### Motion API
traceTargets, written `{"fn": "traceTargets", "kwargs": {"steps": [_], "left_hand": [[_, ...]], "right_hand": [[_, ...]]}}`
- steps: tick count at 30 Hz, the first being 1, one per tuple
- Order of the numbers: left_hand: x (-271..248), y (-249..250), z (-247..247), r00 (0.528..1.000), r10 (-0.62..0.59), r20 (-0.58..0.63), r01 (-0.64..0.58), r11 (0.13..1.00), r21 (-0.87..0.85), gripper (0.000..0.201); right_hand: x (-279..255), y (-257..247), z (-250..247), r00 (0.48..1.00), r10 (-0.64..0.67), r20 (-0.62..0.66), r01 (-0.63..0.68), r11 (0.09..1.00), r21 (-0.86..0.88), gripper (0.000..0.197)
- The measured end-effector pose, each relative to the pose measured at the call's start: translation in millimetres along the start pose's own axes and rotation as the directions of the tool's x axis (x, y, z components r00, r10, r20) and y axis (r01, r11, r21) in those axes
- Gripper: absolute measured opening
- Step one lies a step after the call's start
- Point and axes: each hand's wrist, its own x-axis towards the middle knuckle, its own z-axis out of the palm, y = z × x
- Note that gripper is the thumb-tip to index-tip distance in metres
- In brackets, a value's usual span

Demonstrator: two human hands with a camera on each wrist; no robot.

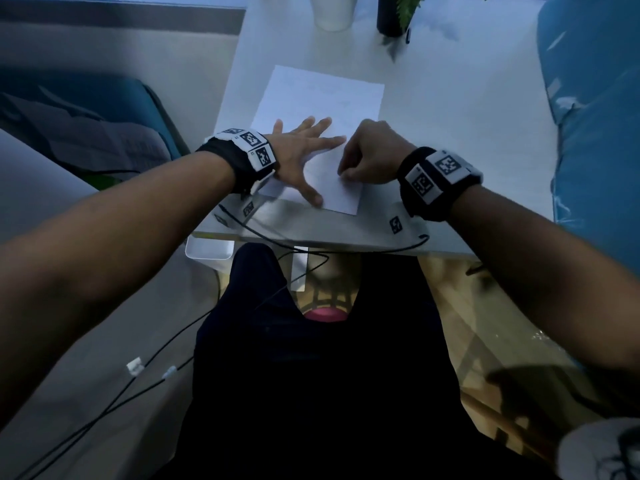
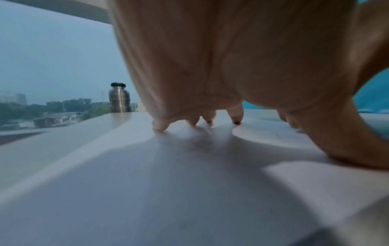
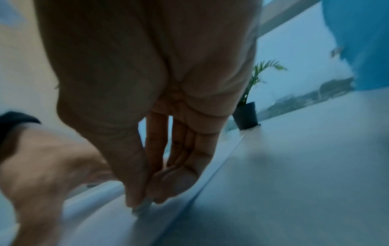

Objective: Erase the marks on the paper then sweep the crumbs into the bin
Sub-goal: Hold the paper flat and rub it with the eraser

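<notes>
White paper under flat, spread left hand; right hand beside it, pinching eraser.

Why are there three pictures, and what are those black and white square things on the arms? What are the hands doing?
No machine here, just a person with cameras strapped on. The big picture comes from a camera on the head, looking down. The other two come from cameras on each wrist; the patterned squares sit on those wristbands. On the white table lies a sheet of paper. The left hand lies flat with its fingers spread, holding the paper down. The right hand pinches a small grey eraser and presses it on the paper. At the far end stand a potted plant and a white pot. A white bin peeks out under the table's near edge.
</notes>
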Motion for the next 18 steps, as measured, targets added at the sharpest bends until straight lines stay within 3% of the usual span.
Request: {"fn": "traceTargets", "kwargs": {"steps": [3, 6, 9, 12, 15, 18], "left_hand": [[-7, -7, -12, 0.998, -0.047, -0.042, 0.05, 0.997, 0.051, 0.133], [-8, -17, -15, 0.995, -0.097, -0.013, 0.097, 0.995, 0.024, 0.113], [-12, -16, -10, 0.991, -0.124, -0.046, 0.121, 0.991, -0.06, 0.104], [-15, -2, -4, 0.985, -0.145, -0.096, 0.139, 0.988, -0.068, 0.117], [-11, 5, -1, 0.986, -0.153, -0.063, 0.153, 0.988, -0.008, 0.133], [-9, 4, 2, 0.985, -0.172, -0.018, 0.173, 0.985, 0.026, 0.131]], "right_hand": [[-4, 4, 0, 0.997, 0.034, 0.068, -0.036, 0.999, 0.028, 0.013], [-10, -2, 6, 0.992, -0.024, 0.122, 0.02, 0.999, 0.034, 0.013], [1, 3, -1, 1.0, -0.014, 0.003, 0.014, 0.999, 0.037, 0.016], [13, 9, -9, 0.987, 0.022, -0.157, -0.019, 1.0, 0.022, 0.016], [17, 11, -4, 0.984, 0.012, -0.175, -0.013, 1.0, -0.009, 0.016], [19, 12, 0, 0.984, -0.001, -0.177, 0.002, 1.0, 0.004, 0.015]]}}
